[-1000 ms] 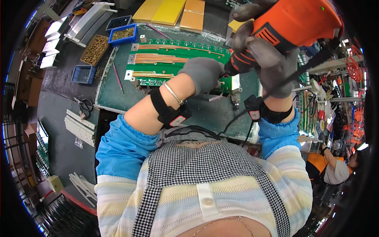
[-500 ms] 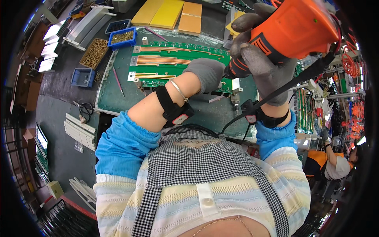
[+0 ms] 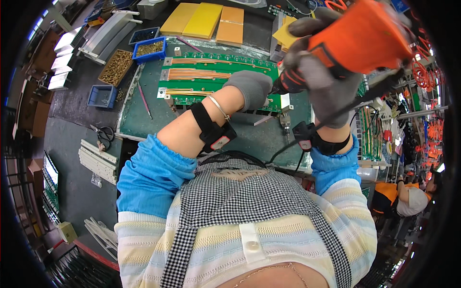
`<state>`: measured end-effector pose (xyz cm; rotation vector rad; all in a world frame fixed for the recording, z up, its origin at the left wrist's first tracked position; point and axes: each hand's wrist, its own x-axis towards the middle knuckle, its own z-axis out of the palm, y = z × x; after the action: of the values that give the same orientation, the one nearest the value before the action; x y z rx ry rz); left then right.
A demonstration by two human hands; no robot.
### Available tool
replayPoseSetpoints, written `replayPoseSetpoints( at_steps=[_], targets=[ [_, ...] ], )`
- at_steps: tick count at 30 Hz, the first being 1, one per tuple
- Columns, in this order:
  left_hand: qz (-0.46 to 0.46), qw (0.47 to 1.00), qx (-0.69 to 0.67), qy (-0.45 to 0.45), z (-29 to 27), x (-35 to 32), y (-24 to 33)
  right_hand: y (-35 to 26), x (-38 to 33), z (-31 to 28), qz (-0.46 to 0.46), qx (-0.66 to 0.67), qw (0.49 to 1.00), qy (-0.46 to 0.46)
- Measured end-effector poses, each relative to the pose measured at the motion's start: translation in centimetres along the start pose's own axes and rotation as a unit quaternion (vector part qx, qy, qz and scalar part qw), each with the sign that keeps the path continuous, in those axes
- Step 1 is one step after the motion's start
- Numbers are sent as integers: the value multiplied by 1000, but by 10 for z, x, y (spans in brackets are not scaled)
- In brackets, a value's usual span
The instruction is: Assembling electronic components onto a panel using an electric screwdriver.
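My right hand (image 3: 329, 86), in a grey work glove, grips an orange and black power screwdriver (image 3: 355, 41), tilted with its dark nose pointing down and left. That nose is close beside my left hand (image 3: 252, 89), also gloved, which rests over the right part of a green circuit board (image 3: 185, 100). The fingers of my left hand are curled, and whatever they hold is hidden under the glove. Rows of copper bars (image 3: 197, 73) run along the board. The tip of the screwdriver is mostly hidden behind the left hand.
A blue bin of brass screws (image 3: 150, 48), a tray of brass parts (image 3: 115, 66) and another blue bin (image 3: 101, 96) stand left of the board. Yellow and orange sheets (image 3: 204, 21) lie behind it. Scissors (image 3: 103, 137) lie at left. A person (image 3: 408, 199) is at far right.
Both hands stay almost in place at the board. The right hand and screwdriver are blurred now and have shifted very slightly. The person at the far right has moved a little.
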<state>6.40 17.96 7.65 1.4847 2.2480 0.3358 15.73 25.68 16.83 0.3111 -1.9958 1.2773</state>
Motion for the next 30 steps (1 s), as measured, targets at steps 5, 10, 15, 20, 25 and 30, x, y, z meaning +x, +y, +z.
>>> replayPoseSetpoints(
  at_steps=[5,10,15,20,25,30],
  targets=[
    [-7,999,-36,7,3,2,-2,-4,0,-28,-49,225,973,32],
    [14,1000,-23,-9,3,6,-3,1,-14,-34,-26,120,992,31],
    [5,999,-29,-33,1,8,-2,7,-14,-29,-20,112,993,26],
    [-14,999,-32,-42,0,7,0,6,-10,-31,14,36,998,48],
    [-28,998,-13,-47,-4,11,3,17,7,-37,18,57,998,-17],
    [11,998,44,-36,2,14,-2,38,12,-31,25,222,935,-277]
  ],
)
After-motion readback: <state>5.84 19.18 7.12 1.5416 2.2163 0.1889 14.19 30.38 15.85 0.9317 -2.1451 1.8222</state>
